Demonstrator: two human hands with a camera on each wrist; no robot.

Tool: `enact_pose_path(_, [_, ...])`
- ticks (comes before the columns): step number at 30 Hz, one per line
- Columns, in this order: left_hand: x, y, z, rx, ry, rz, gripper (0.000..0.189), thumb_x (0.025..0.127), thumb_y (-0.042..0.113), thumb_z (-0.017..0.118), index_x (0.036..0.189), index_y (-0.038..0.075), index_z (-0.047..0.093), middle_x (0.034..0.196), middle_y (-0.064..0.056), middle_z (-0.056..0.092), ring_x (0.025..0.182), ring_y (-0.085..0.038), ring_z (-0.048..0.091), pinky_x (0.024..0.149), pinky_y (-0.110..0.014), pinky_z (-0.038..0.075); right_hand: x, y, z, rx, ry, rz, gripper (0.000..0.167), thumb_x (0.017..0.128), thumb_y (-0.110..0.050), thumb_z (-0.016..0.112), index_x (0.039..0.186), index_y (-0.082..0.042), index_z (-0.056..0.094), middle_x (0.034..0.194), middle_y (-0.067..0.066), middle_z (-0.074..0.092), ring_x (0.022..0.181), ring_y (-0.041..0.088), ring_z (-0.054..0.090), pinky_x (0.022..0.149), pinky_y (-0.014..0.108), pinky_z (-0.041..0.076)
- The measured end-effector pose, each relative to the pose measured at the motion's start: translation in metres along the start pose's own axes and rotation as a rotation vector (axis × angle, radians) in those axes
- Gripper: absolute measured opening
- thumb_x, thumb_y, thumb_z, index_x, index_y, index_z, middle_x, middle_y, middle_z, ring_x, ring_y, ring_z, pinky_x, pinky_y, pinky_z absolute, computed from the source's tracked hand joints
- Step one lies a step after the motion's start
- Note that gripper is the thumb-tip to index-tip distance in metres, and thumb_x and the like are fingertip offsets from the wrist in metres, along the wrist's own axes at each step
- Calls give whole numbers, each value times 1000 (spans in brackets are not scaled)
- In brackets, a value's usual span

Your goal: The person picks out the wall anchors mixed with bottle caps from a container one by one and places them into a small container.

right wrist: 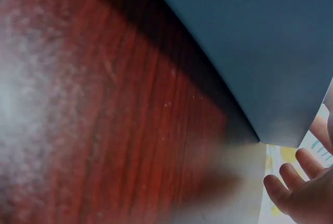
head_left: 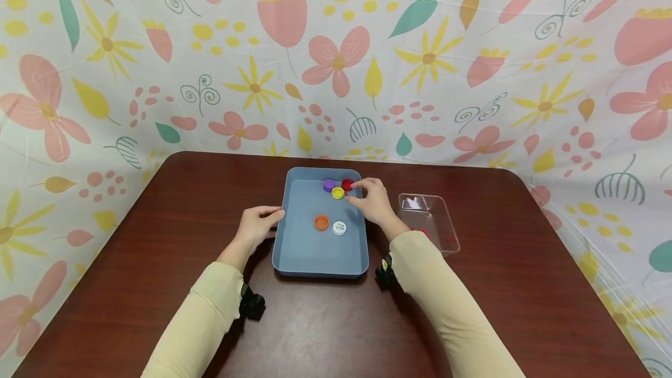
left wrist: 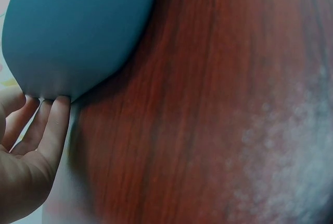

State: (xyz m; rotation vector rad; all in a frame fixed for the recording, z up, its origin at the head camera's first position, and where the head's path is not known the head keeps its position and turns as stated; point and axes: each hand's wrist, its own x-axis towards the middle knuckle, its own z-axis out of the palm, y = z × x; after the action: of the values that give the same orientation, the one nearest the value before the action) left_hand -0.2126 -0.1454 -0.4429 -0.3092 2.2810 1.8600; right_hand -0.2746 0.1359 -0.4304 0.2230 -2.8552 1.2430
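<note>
A blue-grey tray (head_left: 299,249) lies on the table. Its left edge is held by my left hand (head_left: 255,227), thumb at the rim and fingers against the outer wall, as the left wrist view also shows. Inside, toward the far right corner, sit a purple cap (head_left: 329,185), a red cap (head_left: 347,184) and a yellow cap (head_left: 338,193) close together. My right hand (head_left: 374,198) reaches over the right rim; its index fingertip touches the red cap, and its thumb is apart near the yellow one. An orange cap (head_left: 321,223) and a white cap (head_left: 339,228) with markings lie nearer the middle.
Right of the tray stands a clear plastic box (head_left: 446,226); something red shows in it, partly hidden by my right forearm. The brown wooden table (head_left: 499,261) meets a flower-patterned cloth (head_left: 336,115) at its far side.
</note>
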Motion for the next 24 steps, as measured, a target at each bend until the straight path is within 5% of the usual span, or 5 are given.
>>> enact_pose_path(16, [0, 0, 1, -2, 8, -1, 36, 94, 21, 60, 127, 7, 60, 131, -17, 55, 109, -32, 61, 84, -38, 57, 14, 3, 0, -53, -111, 30, 36, 83, -22, 70, 116, -5, 66, 142, 22, 32, 129, 43, 25, 104, 54, 32])
enact_pose_path(24, [-1, 1, 2, 1, 18, 3, 35, 94, 20, 60, 126, 6, 61, 130, -17, 56, 108, -31, 62, 82, -37, 58, 18, 1, 0, -120, -164, 109, 33, 84, -23, 69, 116, -13, 67, 151, 17, 21, 133, 42, 18, 102, 59, 29])
